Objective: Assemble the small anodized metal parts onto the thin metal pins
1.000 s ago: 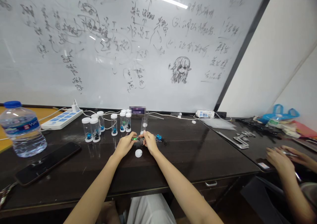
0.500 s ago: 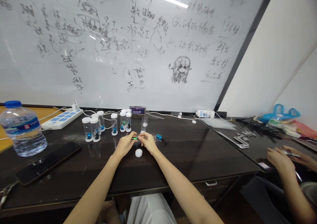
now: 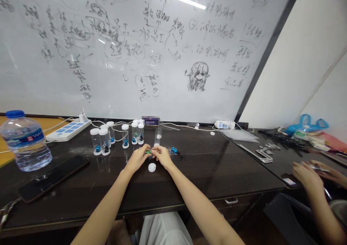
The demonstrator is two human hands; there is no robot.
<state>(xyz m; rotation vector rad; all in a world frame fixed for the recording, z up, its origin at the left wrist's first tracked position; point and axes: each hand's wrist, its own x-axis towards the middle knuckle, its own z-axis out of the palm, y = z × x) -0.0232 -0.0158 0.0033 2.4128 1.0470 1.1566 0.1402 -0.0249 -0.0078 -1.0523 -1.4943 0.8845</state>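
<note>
My left hand [image 3: 138,157] is closed in a pinch on a small green part [image 3: 148,152], whose exact kind is too small to tell. Opposite it, my right hand [image 3: 161,156] has its fingertips pressed together at the green part's right end. Just in front of my hands lies a white cap [image 3: 152,167]. Behind them stands a clear tube [image 3: 158,133] with white inside near its base. Small blue parts [image 3: 174,150] lie to the right of my right hand, with little black pieces [image 3: 181,156] and thin metal bits beside them.
Several clear tubes with white caps [image 3: 104,130] stand at the left, blue parts inside. Further left are a power strip [image 3: 69,129], a water bottle [image 3: 25,144] and a phone [image 3: 54,178]. Another person's hands [image 3: 307,172] work at the right, near bent metal rods [image 3: 263,154].
The green part has shifted slightly to the right between my fingertips. My hands stay in nearly the same place.
</note>
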